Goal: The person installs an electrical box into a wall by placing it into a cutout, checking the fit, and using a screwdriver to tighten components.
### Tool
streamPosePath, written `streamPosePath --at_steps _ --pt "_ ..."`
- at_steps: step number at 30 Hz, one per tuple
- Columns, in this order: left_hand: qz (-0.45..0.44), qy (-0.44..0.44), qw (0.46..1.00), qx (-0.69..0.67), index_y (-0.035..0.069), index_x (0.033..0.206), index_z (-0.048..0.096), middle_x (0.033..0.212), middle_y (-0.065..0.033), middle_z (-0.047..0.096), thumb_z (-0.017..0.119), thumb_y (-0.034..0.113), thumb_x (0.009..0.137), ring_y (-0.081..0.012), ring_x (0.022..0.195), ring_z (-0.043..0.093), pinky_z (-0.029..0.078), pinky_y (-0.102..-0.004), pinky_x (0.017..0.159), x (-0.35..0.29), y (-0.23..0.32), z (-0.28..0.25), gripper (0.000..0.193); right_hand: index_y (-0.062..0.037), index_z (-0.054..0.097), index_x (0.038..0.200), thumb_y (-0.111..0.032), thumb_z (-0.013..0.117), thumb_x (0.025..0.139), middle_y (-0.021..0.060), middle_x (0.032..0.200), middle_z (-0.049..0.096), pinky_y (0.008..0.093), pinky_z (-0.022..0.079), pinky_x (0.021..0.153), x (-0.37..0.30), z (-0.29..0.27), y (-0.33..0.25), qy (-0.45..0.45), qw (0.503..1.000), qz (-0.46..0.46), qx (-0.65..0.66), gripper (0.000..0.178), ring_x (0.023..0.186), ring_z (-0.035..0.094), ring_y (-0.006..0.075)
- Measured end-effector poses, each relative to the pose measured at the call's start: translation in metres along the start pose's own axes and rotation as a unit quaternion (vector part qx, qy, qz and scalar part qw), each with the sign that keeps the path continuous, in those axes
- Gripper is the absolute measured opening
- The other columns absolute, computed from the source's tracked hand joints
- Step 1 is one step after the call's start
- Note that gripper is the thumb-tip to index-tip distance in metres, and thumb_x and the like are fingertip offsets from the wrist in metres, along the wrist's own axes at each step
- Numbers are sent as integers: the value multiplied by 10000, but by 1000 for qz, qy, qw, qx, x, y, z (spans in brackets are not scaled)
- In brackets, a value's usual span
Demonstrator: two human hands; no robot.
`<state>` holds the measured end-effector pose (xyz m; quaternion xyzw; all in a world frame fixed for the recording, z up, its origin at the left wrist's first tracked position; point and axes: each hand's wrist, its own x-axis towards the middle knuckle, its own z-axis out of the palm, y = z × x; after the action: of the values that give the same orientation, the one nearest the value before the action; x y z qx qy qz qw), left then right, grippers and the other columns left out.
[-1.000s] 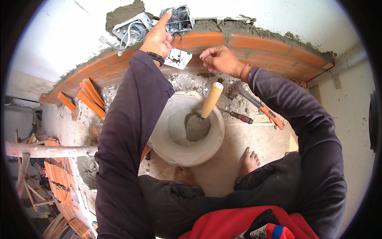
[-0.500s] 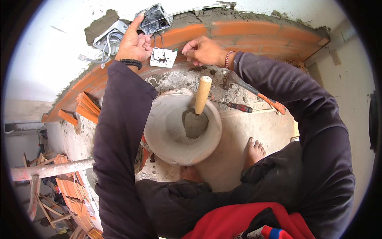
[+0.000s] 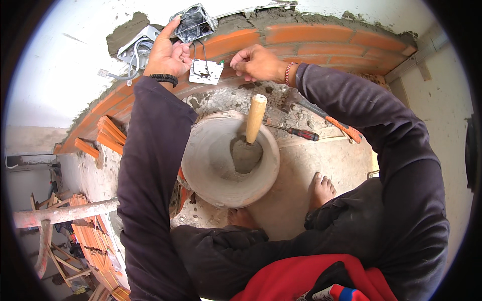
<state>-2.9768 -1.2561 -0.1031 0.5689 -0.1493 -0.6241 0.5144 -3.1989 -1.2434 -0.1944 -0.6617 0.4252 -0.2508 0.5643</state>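
My left hand (image 3: 169, 56) is at the left side of a dark electrical box (image 3: 195, 24) set in the wall, its thumb on the box's edge and its fingers curled below. From the box, dark wires (image 3: 205, 51) hang down to a white switch plate (image 3: 206, 72). To the right of that plate my right hand (image 3: 258, 63) is closed, thumb and fingertips pinched together; whatever they hold, if anything, is too small to see. Beside my left hand, a grey cable (image 3: 135, 60) with a plug hangs from a white fitting (image 3: 143, 40).
Below my hands stands a mortar-smeared bucket (image 3: 206, 178) with a wooden-handled tool (image 3: 256, 118) in it. A screwdriver (image 3: 303, 134) and an orange-handled tool (image 3: 344, 129) lie to its right. Fresh mortar tops the brick course (image 3: 311, 35). Orange bricks (image 3: 110, 135) stand at left.
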Motion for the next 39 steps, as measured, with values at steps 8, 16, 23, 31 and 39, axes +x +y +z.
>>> streamPosePath --at_steps 8,16,23,31,39 --pt "25 -9 1000 9 25 1259 369 1016 -73 600 856 393 645 -82 630 435 314 -242 602 1 -6 2 866 -31 670 923 -175 600 889 26 759 660 238 497 517 -4 -1 4 -1 1000 8 -15 163 579 586 85" --pt "41 10 999 21 2 1388 278 1032 -54 561 860 417 624 -85 666 413 292 -250 608 -4 -6 4 1047 -42 652 978 -130 578 898 24 801 660 229 506 539 -5 0 1 -19 999 24 -25 141 609 598 80" --pt "51 26 998 20 16 1247 426 990 -33 562 844 427 647 -84 660 405 287 -250 598 -2 -8 7 838 -42 663 954 -177 599 902 30 778 666 229 485 504 -3 1 7 -15 1000 23 -14 159 584 579 75" --pt "62 10 998 15 22 1177 451 974 -27 544 857 424 628 -70 645 392 286 -241 587 -1 -10 6 793 -39 663 974 -149 590 892 31 795 667 227 489 505 -4 3 8 -15 999 23 -23 156 588 582 74" --pt "90 22 995 21 -18 1285 350 889 -37 494 864 428 613 -69 626 395 283 -240 561 -13 -14 10 957 -42 646 997 -138 570 906 27 826 660 227 501 538 -6 2 9 -27 999 30 -23 153 624 594 80"
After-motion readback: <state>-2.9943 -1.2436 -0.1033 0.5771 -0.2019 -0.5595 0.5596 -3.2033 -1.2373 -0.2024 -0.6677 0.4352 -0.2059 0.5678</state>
